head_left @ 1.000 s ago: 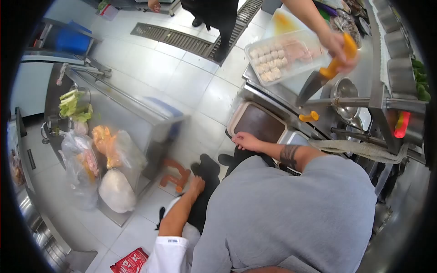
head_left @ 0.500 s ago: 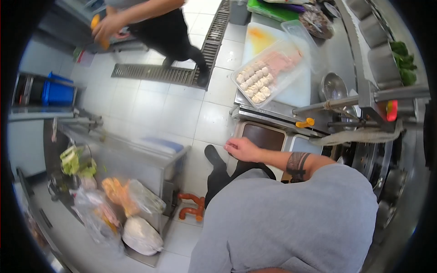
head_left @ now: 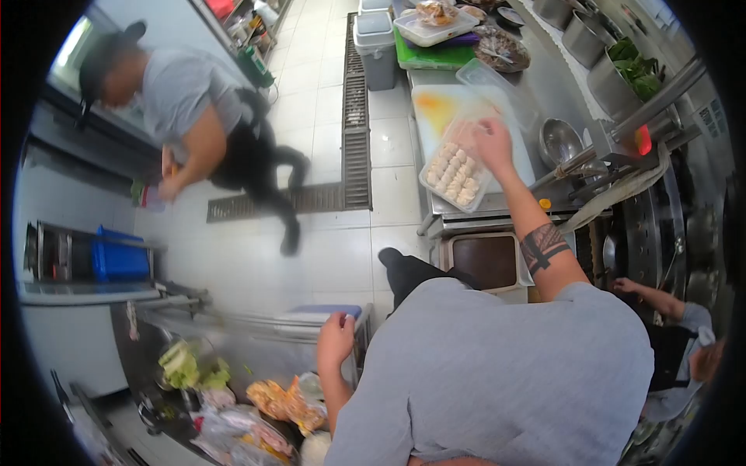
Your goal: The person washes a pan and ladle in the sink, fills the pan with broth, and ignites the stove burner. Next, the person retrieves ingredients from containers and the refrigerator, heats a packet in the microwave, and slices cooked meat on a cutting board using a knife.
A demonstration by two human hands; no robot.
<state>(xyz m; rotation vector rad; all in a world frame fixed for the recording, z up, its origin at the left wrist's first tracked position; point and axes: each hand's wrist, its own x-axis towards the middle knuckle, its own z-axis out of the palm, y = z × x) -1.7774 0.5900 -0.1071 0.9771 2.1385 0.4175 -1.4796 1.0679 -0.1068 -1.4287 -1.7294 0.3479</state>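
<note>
Balls of pale food (head_left: 453, 172) sit in rows in a clear plastic tray (head_left: 468, 207), which lies on a white cutting board (head_left: 429, 130) on the steel surface (head_left: 556, 78). The right hand (head_left: 493, 142) is at the far end of the tray. Its fingers are bent down, and I cannot tell if they pinch anything. The left hand (head_left: 335, 340) is near the other surface (head_left: 256, 335), where lettuce (head_left: 181, 365) and a bag of orange food (head_left: 289, 404) lie. Its fingers curl in, but I cannot tell if they press together. A metal bowl (head_left: 559, 140) is near the board.
</note>
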